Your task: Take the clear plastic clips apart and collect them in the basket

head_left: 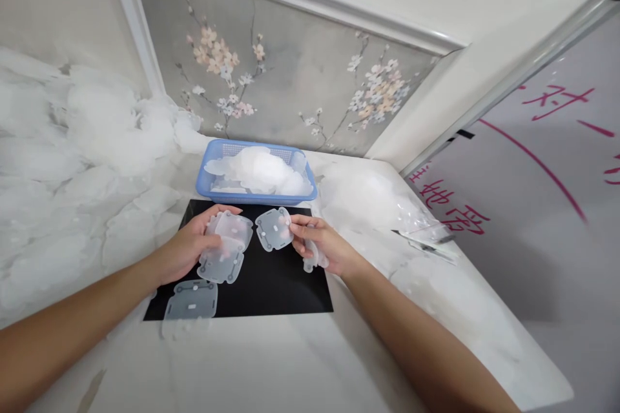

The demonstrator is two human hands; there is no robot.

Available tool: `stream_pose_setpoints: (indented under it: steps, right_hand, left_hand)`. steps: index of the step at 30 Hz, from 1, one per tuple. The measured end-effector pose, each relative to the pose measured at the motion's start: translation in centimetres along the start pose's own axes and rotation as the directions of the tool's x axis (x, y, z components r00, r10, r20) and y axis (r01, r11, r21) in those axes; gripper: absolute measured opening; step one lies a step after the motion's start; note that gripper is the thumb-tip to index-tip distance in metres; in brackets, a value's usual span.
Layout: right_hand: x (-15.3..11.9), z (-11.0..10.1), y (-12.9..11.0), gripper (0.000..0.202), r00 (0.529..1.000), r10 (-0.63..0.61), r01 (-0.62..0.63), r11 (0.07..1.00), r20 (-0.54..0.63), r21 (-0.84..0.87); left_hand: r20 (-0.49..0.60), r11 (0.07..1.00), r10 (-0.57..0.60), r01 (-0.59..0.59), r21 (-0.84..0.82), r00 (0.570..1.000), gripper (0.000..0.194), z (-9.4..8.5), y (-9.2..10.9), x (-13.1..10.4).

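Observation:
My left hand (196, 239) is closed on translucent plastic pieces (223, 264), flat with rounded, notched edges; at least two overlap there, above a black mat (285, 290). Between the fingertips of my right hand (320, 242) is another flat translucent piece (272, 232), held up by its right edge. Further translucent pieces (312, 261) are tucked under that hand's lower fingers; their number is unclear. A loose piece (191, 302) of the same shape lies at the mat's front left edge, partly past it.
Behind the mat stands a blue basket (208, 188) with whitish translucent pieces inside. A large heap of such pieces (87, 161) covers the left side. A clear plastic bag (368, 197) lies at right, near a whiteboard (547, 219) with red writing. A flowered panel (290, 64) closes off the back.

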State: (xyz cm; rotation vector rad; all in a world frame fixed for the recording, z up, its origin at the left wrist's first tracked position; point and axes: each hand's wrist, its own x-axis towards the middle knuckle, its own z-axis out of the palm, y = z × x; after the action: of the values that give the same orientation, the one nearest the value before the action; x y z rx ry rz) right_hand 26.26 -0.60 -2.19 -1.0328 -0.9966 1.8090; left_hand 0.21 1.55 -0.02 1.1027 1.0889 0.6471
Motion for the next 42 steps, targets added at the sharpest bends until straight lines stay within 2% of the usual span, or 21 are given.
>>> stream_pose_setpoints:
  steps: [8,14,17,20,23,29,39,42]
  right_hand:
    - [-0.1,0.1,-0.2,0.033,1.0,0.0,0.0,1.0,0.013,-0.003]
    - [0.2,-0.4,0.4,0.031,1.0,-0.024,0.025,0.998,0.009,-0.064]
    - [0.4,-0.5,0.7,0.031,0.996,-0.083,0.076,0.982,-0.035,-0.173]
    - [0.5,-0.4,0.8,0.032,0.983,-0.172,0.138,0.929,-0.07,-0.343]
    - [0.5,-0.2,0.9,0.022,0.969,-0.226,0.164,0.894,-0.104,-0.416]
    - [0.5,-0.1,1.0,0.032,0.965,-0.228,0.169,0.918,-0.131,-0.358]
    - [0.9,-0.6,1.3,0.031,0.967,-0.208,0.161,0.947,-0.149,-0.278]
    - [1.0,-0.6,1.3,0.03,0.967,-0.206,0.158,0.946,-0.148,-0.283]
  left_hand:
    - [0.007,1.0,0.003,-0.003,0.004,1.0,0.056,0.0,0.1,-0.1]
    - [-0.001,1.0,-0.007,0.007,0.005,1.0,0.058,0.1,0.0,0.0]
    - [0.004,1.0,-0.012,0.012,0.004,1.0,0.058,0.0,0.0,0.0]
    - [0.013,1.0,-0.012,0.012,0.0,1.0,0.058,-0.1,0.0,0.0]
    - [0.014,1.0,-0.011,0.011,0.003,1.0,0.058,-0.1,0.1,-0.1]
    - [0.01,1.0,0.007,-0.007,0.007,1.0,0.058,0.0,0.0,0.0]
    - [0.024,1.0,0.006,-0.007,0.007,1.0,0.059,-0.1,-0.2,0.1]
    - [0.008,1.0,0.005,-0.005,-0.005,1.0,0.065,0.0,-0.2,0.0]
